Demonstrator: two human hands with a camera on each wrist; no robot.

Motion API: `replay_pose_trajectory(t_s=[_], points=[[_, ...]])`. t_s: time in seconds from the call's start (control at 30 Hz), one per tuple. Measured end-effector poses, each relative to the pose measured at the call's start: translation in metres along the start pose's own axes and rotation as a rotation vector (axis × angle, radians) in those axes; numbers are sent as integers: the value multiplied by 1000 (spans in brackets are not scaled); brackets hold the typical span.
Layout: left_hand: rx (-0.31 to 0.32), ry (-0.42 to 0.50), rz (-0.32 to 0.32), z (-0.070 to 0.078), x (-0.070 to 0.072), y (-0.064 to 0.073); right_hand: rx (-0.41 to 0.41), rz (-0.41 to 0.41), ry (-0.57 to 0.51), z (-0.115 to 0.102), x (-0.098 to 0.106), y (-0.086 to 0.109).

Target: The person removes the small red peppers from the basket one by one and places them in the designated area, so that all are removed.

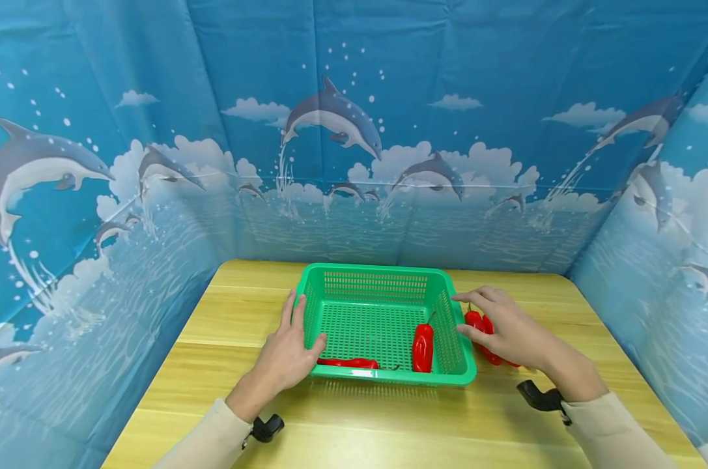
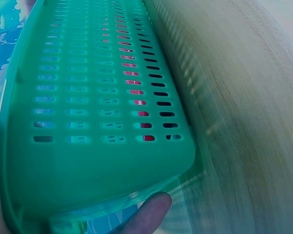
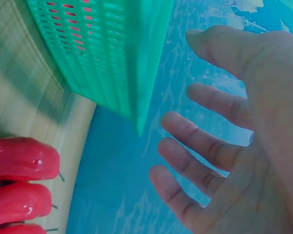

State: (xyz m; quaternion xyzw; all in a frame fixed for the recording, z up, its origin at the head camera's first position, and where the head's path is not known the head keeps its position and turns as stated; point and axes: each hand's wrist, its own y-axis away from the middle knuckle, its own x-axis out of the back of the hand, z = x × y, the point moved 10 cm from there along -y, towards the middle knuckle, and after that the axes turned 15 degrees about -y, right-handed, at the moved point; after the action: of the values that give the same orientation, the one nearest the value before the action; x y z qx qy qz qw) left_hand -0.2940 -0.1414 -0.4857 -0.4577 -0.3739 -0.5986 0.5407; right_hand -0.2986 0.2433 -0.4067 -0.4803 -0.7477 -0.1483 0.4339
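Note:
A green perforated plastic basket (image 1: 464, 358) stands on the wooden table. My left hand (image 1: 289, 355) holds its left end, with the thumb over the rim and the fingers along the outer side. One fingertip (image 2: 154, 209) shows past the basket's end in the left wrist view. Inside the basket, one red pepper (image 1: 423, 348) lies at the right and another red pepper (image 1: 349, 363) lies along the near wall. My right hand (image 1: 509, 329) hovers by the right rim with fingers spread and nothing held. Beneath it, several red peppers (image 3: 22, 161) lie side by side, partly hidden in the head view.
The wooden table (image 1: 207, 345) extends on both sides of the basket and in front of it. A blue dolphin-print curtain (image 1: 354, 221) surrounds the table at the back and sides. Each wrist wears a black camera mount (image 1: 266, 428).

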Motion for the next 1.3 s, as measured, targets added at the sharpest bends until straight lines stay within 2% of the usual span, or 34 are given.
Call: replay_pose_trajectory(t_s=[0.43,0.7,0.87,1.1,1.3], points=[[-1,4,-10,-1,0,-1,31,-87,31,-15,-16,-15],[-2,-4,-7,-1,1,-1,38,-184,38,-25,-30,-26],[1,2,-5,0,3,-1,14,-254,46,-27,-41,-31],[7,8,-6,1,3,-1,-69,-385,13,-23,-57,-37],[9,13,-5,1,3,-1,-106,-463,48,-25,-66,-42]])
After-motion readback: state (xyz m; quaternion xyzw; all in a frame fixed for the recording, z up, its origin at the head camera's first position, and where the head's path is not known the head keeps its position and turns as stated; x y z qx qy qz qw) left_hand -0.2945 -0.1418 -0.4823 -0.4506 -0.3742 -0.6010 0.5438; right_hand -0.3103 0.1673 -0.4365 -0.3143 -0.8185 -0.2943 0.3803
